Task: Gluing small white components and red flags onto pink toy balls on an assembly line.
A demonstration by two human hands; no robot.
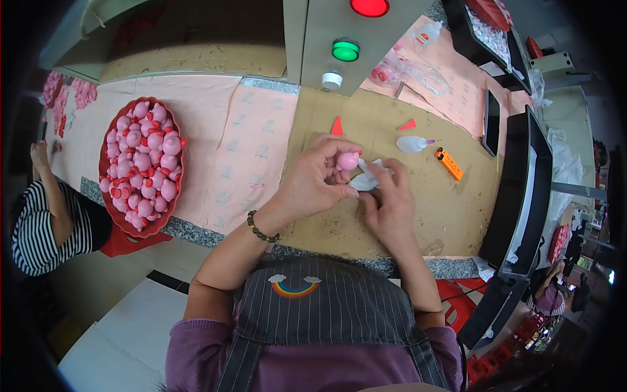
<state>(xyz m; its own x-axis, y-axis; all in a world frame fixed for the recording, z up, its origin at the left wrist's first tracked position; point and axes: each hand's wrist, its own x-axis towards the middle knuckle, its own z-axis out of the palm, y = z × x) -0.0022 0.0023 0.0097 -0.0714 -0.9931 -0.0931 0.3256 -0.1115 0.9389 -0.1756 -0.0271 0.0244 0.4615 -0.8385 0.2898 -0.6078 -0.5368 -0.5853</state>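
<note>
Over the brown work board, my left hand [318,179] is closed around a small round pink figurine [347,161] with a bit of red on it. Close beside it, my right hand [392,208] pinches a crumpled white tissue [366,178], which lies against the underside of the figurine. The left fingertips meet the tissue too. Beyond my hands lie two small red pointed pieces, one red piece [336,126] upright and another red piece [408,123] tilted. A white squeeze bottle [413,144] with a purple needle tip rests to the right, near an orange utility knife or lighter [449,164].
At the left, a red scalloped basket [179,189] holds many pink figurines. A grey machine panel [313,55] with red and green lamps rises ahead. A black tray [522,196] borders the right side, near a phone [491,123]. Another person's striped sleeve [39,228] shows at far left.
</note>
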